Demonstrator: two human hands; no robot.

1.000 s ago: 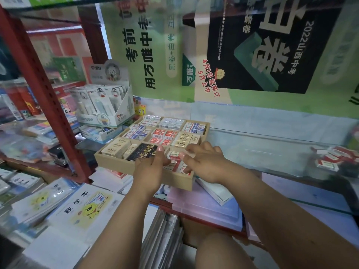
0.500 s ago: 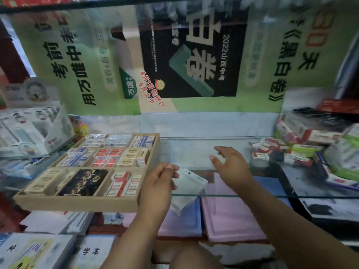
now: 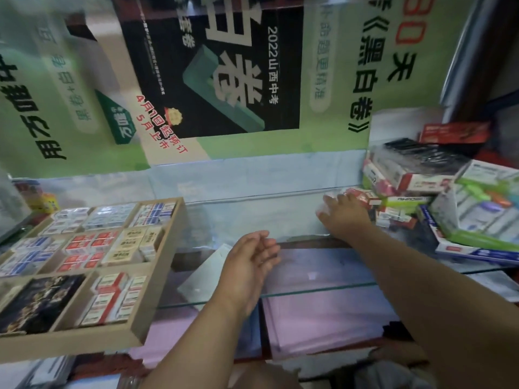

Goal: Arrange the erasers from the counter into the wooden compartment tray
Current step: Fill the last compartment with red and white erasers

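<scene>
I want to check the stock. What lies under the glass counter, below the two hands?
Through the glass counter pink sheets show, and a white packet beside the left hand. The arms cover the rest.

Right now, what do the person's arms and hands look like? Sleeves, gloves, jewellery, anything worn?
Both forearms are bare as far up as the frame shows: no sleeve edge in view. The left hand and right hand wear no gloves, and no watch or bracelet shows at either wrist. No ring can be made out on the fingers, though the right hand is motion-blurred, so small items there can't be ruled out.
</scene>
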